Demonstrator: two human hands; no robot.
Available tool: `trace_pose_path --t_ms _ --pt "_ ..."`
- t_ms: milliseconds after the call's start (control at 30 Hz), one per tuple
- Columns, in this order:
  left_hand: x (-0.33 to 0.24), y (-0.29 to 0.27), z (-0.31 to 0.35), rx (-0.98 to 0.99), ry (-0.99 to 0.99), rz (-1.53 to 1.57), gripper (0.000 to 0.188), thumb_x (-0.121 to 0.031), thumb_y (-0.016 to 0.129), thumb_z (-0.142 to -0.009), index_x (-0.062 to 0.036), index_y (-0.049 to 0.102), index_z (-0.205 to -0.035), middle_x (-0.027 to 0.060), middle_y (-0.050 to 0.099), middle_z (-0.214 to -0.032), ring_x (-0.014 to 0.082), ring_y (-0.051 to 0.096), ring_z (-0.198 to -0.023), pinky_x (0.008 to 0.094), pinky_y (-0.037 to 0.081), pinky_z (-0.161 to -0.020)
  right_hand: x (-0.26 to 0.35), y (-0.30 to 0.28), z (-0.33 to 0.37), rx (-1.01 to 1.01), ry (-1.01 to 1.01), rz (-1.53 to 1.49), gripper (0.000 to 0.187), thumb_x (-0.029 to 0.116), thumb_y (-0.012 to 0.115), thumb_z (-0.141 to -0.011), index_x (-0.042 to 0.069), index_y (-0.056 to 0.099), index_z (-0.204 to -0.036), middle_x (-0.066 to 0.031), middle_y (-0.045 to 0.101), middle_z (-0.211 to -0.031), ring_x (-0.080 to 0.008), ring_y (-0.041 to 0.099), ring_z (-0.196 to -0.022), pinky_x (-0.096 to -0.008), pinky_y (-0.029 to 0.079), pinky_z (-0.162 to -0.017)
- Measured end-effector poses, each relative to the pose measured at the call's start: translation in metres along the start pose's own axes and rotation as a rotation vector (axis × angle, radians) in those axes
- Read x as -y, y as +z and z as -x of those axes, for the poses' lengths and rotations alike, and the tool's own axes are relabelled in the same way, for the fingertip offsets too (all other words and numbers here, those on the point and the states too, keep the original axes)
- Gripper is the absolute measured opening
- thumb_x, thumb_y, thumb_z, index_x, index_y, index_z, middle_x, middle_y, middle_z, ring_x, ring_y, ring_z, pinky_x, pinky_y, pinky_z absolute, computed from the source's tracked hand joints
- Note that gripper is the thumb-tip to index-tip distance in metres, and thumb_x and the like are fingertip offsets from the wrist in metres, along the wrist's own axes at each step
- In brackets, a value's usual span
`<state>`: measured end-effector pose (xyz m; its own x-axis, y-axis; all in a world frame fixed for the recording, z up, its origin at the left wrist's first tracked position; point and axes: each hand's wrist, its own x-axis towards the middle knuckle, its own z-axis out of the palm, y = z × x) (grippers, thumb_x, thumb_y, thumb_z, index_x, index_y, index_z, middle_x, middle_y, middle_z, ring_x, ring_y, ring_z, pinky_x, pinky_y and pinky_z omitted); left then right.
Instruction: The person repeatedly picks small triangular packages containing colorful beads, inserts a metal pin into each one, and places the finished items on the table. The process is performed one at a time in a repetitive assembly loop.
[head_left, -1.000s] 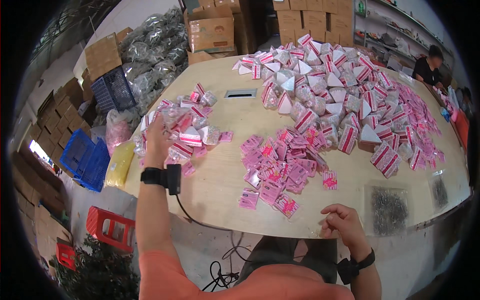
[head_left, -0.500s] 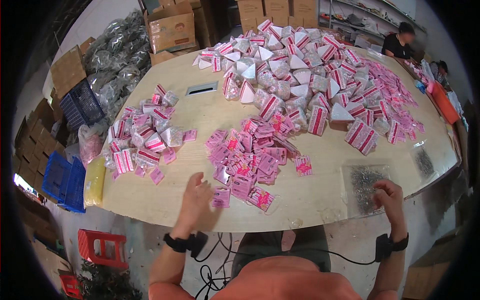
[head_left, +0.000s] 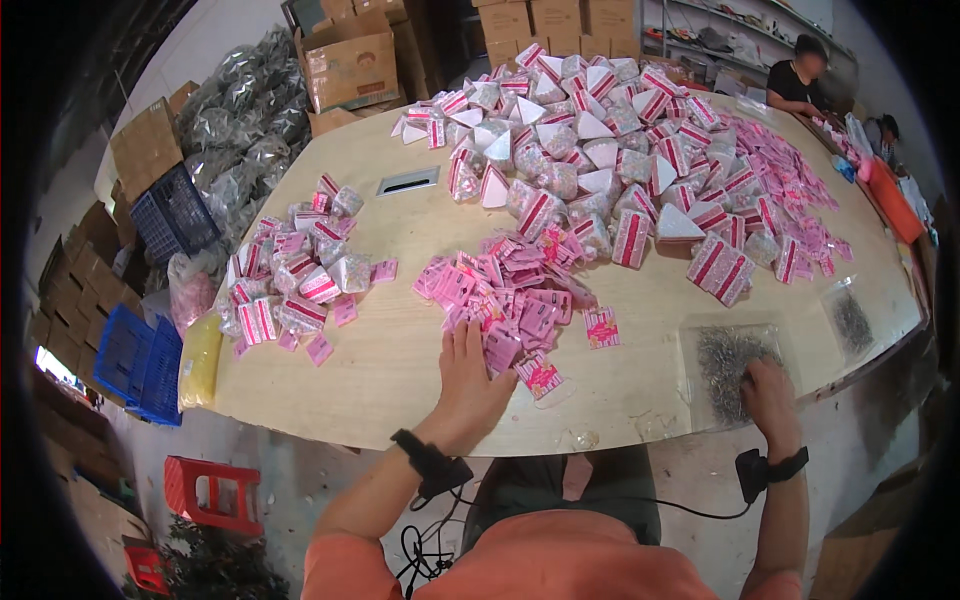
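Observation:
My left hand (head_left: pixel 470 388) rests at the near left edge of a heap of pink printed cards (head_left: pixel 508 285), fingers stretched forward over the cards. A pink striped card (head_left: pixel 540 377) with a thin clear loop lies just right of its thumb. My right hand (head_left: pixel 770 400) reaches into a shallow clear tray (head_left: pixel 690 350) of small dark metal pieces (head_left: pixel 722 360), too fine to name. Its fingertips are drawn together among those pieces; whatever they pinch is hidden. One more card (head_left: pixel 602 327) lies apart, right of the heap.
A big pile of clear bags with pink-and-white wedge-shaped tops (head_left: pixel 590 150) covers the table's far side; a smaller pile (head_left: pixel 300 270) stands left. A second packet of metal pieces (head_left: pixel 851 322) lies right. Blue crates (head_left: pixel 135 360) and a red stool (head_left: pixel 212 495) stand left. A person (head_left: pixel 797 80) sits far right.
My left hand has moved right and forward, onto the near edge of the card heap. My right hand has lowered into the metal pieces, its fingers closing together.

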<state>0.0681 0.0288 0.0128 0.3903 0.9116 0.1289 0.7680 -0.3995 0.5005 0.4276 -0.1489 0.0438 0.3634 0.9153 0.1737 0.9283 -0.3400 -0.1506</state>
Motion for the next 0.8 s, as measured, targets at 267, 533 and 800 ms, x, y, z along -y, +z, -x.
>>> trace_pose_path --t_ms 267,533,800 --pt "0.038 -0.027 -0.068 0.132 -0.069 0.344 0.058 -0.025 0.067 -0.069 0.0038 0.048 -0.115 0.0239 0.051 -0.117 0.0305 0.053 -0.104 0.0365 0.043 -0.084 -0.018 0.002 0.000 -0.160 0.010 -0.337 0.007 0.005 0.057 -0.075 -0.001 0.057 -0.078 -0.0169 0.057 -0.077 -0.0343 0.056 -0.073 -0.0402 0.044 -0.066" --pt "0.135 -0.025 -0.128 -0.249 -0.209 0.269 0.069 -0.028 0.066 -0.075 0.0044 0.036 -0.128 0.0195 0.050 -0.121 0.0277 0.051 -0.109 0.0349 0.040 -0.093 -0.017 -0.008 -0.005 -0.242 0.153 -0.633 0.009 0.005 0.056 -0.076 -0.003 0.059 -0.078 -0.0106 0.056 -0.068 -0.0201 0.055 -0.064 -0.0301 0.044 -0.061" --pt "0.077 0.003 -0.140 0.022 -0.104 0.638 0.068 -0.020 0.065 -0.076 0.0062 0.032 -0.129 0.0186 0.048 -0.122 0.0244 0.048 -0.111 0.0323 0.040 -0.092 -0.022 0.001 -0.015 -0.184 0.349 -0.946 0.006 0.005 0.053 -0.079 0.002 0.056 -0.074 -0.0013 0.054 -0.061 -0.0071 0.048 -0.046 -0.0197 0.038 -0.041"
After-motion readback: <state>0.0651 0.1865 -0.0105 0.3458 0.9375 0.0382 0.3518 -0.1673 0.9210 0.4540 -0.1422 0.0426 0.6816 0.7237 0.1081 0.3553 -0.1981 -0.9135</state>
